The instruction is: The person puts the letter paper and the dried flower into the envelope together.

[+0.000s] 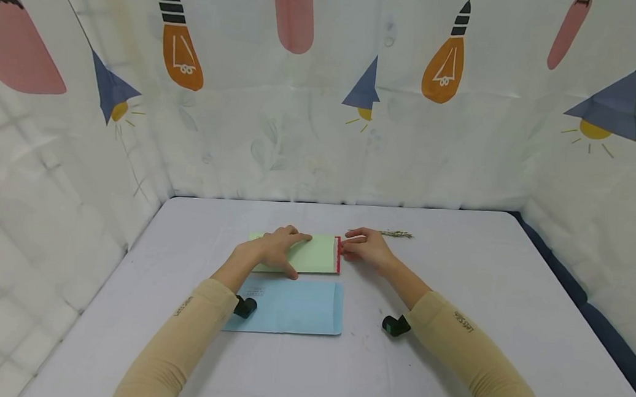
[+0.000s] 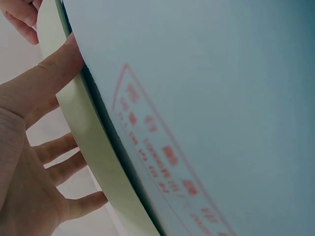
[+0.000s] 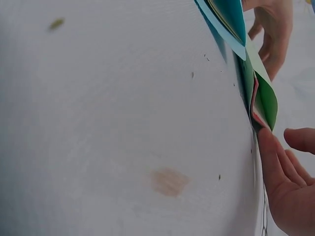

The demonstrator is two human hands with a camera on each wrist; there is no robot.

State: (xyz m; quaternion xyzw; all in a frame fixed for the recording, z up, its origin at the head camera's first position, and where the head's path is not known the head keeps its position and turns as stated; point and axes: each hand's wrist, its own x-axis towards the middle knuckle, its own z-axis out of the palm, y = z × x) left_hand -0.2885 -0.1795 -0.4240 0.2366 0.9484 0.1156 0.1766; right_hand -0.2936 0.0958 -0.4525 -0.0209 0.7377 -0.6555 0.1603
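A pale green envelope (image 1: 316, 255) lies flat on the table. From its right end shows a strip of red-edged paper (image 1: 337, 255). My left hand (image 1: 278, 245) rests on the green envelope with thumb and fingers spread. At the envelope's right end, the fingertips of my right hand (image 1: 367, 247) touch the red edge. In the right wrist view the green envelope's mouth (image 3: 268, 101) bulges apart, and the thumb stands away from the fingers. Nearer to me lies a light blue envelope (image 1: 294, 307); red print shows on it in the left wrist view.
A thin dried sprig (image 1: 397, 233) lies behind my right hand. The white-covered table (image 1: 438, 379) has a few small dark crumbs on it. A curtain (image 1: 327, 144) printed with lamps and bulbs stands along the back and sides.
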